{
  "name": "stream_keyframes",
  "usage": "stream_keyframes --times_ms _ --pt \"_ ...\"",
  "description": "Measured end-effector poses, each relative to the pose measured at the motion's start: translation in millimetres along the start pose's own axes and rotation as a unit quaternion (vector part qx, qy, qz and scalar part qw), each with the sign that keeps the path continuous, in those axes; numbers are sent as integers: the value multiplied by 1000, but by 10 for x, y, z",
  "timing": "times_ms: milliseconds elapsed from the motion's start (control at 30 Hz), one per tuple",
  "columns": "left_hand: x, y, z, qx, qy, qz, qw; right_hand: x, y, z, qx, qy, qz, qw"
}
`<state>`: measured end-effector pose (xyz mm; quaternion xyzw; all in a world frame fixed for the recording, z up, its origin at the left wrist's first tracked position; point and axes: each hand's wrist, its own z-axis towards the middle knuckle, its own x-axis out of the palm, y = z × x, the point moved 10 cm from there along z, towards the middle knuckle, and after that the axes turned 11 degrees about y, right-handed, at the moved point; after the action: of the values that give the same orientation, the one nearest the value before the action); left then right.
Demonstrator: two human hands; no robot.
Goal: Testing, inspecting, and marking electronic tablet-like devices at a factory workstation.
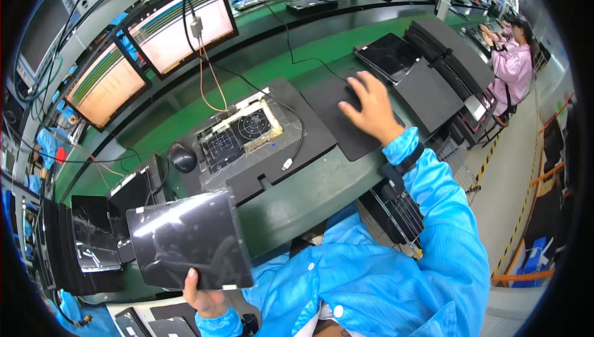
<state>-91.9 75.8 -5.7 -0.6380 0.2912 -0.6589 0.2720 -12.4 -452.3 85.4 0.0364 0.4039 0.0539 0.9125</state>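
My left hand (203,297) grips the lower edge of a dark tablet (189,241), thumb on its front. Glossy film covers the tablet's face, with a white tab at one bottom corner. My right hand (374,109), its fingers spread and holding nothing, is over a black mat (339,114) on the right of the bench. Between the hands, a test fixture (244,130) with a round printed pattern is set in dark foam (297,136). A loose cable ends in a white plug (287,164) on the foam's front part. A black mouse (182,157) is left of the fixture.
Two lit monitors (179,25) stand at the back left. Dark tablets (96,232) lean on foam at the left. Another tablet (390,57) lies by stacked foam trays (451,52) at the right. Co-workers (513,71) sit beyond the bench. Cables hang across the green bench (309,191).
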Motion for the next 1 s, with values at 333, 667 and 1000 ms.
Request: stream_keyframes --times_ms 333,667,1000 --pt "-535 -73 -198 15 -19 -65 998 543 -262 -56 60 148 -127 979" --pt "-375 -34 -28 27 -17 -150 988 426 2134 -231 -254 216 262 905" --pt "-389 59 4 19 -32 -155 987 97 3083 -318 -147 299 586 738"
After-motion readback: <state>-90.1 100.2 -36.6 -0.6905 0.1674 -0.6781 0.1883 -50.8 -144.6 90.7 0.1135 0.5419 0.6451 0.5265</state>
